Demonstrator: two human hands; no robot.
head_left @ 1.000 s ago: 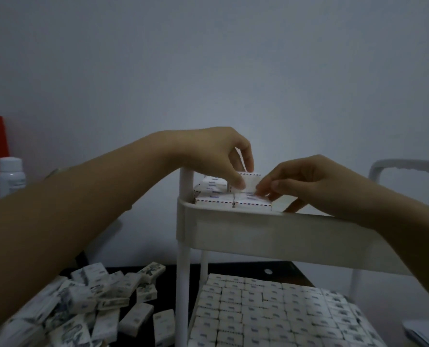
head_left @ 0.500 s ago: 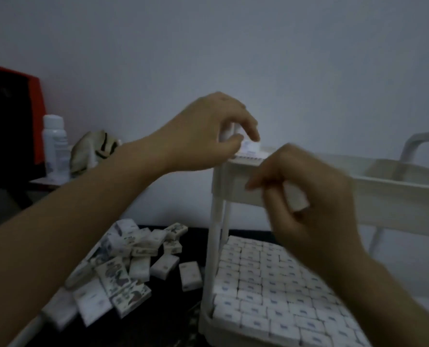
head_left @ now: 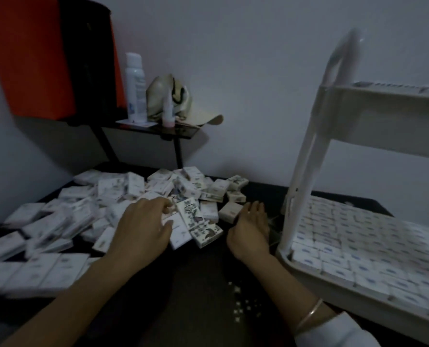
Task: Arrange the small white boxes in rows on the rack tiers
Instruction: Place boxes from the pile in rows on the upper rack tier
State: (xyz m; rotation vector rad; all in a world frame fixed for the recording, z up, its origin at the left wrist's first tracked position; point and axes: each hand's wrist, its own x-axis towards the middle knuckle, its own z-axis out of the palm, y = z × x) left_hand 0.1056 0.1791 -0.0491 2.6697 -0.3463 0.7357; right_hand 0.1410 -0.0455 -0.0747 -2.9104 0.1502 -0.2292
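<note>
**Task items.** A loose pile of small white boxes (head_left: 133,186) is lying on the left and centre of the dark tabletop (head_left: 198,284); several are showing printed faces and many are tilted or overlapping. The white rack (head_left: 303,176) is standing at the right. Its lower tier (head_left: 358,294) is carrying boxes packed in close, straight rows (head_left: 353,246) across its whole visible area. The upper tier (head_left: 383,126) is showing only a line of box tops above its front wall; the view is too blurred to show how they are arranged.

**Left hand.** The left hand (head_left: 143,226) is reaching palm down into the near edge of the pile. Its fingers are bending over the boxes, with the tips beside a printed box (head_left: 192,212), and the thumb is lying on a plain white box (head_left: 177,232). Whether the fingers are actually gripping a box cannot be told from this view.

**Right hand.** The right hand (head_left: 251,229) is lying palm down, low over the tabletop between the pile and the rack post. Its fingers are extended and relaxed, and it is holding nothing. One box (head_left: 231,212) is lying just beside its fingers. A thin bangle (head_left: 308,316) and a white sleeve (head_left: 333,331) are showing on that forearm.

**Surroundings.** A small black shelf (head_left: 180,131) behind the pile is carrying a white spray bottle (head_left: 134,88), a small tube (head_left: 168,108) and a beige bag (head_left: 163,96). An orange and black object (head_left: 33,58) is occupying the upper left. Small white scraps (head_left: 241,304) are lying on the tabletop near the right forearm.
</note>
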